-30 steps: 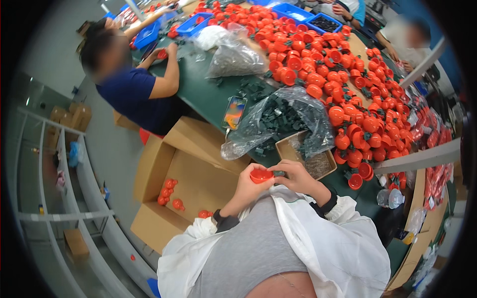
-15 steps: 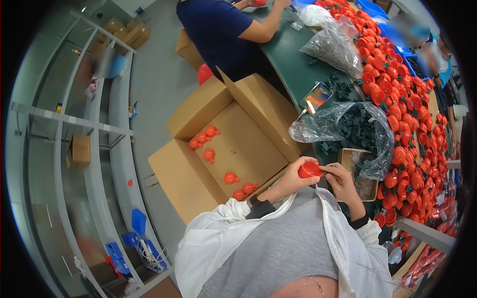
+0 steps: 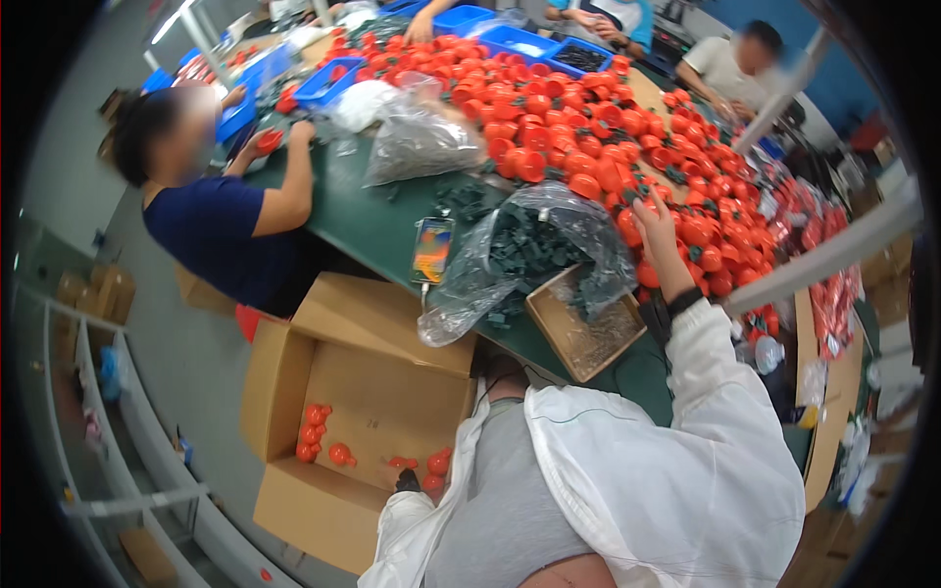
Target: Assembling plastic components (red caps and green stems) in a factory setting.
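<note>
My right hand (image 3: 659, 233) reaches over the heap of red plastic cup-shaped pieces (image 3: 588, 186), some fitted with dark green parts. Its fingers are stretched out and apart, with the tips against pieces in the heap. My left arm (image 3: 404, 510) goes down into the open cardboard box (image 3: 338, 387). Only its dark cuff shows clearly; the left hand's fingers cannot be made out. Several round red pieces with small knobs lie in the box, among them one red piece (image 3: 341, 454) near the middle and a group (image 3: 437, 463) beside my left cuff.
On the green table (image 3: 368, 235) lie a clear bag of dark green parts (image 3: 539, 240), a small open carton (image 3: 578, 338), a phone (image 3: 432, 250) and another clear bag (image 3: 421, 142). Blue bins (image 3: 515, 44) stand beyond. A person in navy (image 3: 221, 211) works at left; others sit across.
My hands have parted from the red cup they held together. My right hand has moved out to the heap, my left arm down into the box. The view has swung round to the right.
</note>
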`<action>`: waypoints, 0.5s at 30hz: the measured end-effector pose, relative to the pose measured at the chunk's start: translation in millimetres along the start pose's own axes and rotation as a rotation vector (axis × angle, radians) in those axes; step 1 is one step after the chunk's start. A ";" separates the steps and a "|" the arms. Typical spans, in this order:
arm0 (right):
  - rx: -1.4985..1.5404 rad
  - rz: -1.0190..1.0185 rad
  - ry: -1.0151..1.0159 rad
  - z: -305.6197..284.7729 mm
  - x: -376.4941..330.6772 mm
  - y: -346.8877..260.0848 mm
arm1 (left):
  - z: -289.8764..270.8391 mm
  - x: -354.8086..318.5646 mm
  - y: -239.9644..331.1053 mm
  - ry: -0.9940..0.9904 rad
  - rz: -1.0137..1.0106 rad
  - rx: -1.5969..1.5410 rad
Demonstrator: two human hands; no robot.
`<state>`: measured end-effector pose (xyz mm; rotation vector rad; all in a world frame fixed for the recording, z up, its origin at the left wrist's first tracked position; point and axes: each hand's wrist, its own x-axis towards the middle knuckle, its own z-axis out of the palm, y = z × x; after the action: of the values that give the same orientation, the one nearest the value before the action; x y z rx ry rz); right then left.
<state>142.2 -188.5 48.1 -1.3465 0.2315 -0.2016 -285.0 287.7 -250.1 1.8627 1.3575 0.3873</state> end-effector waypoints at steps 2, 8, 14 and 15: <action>0.141 -0.078 0.147 -14.5 -1.0 10.3 | 3.0 1.8 7.8 -0.023 0.010 -0.015; -1.076 -0.520 -0.741 -5.6 -136.4 52.1 | -3.9 0.7 7.8 0.034 -0.024 -0.073; -1.178 -0.321 -0.678 -0.6 -166.7 83.5 | -19.4 -1.6 9.0 0.168 -0.134 -0.104; -1.203 -0.317 -0.712 2.9 -160.8 86.0 | -21.1 -2.1 10.9 0.192 -0.156 -0.103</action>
<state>-10.4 -123.2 -27.5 -2.5436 -0.5687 0.2143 -292.0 293.1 -228.0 1.6567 1.5691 0.5558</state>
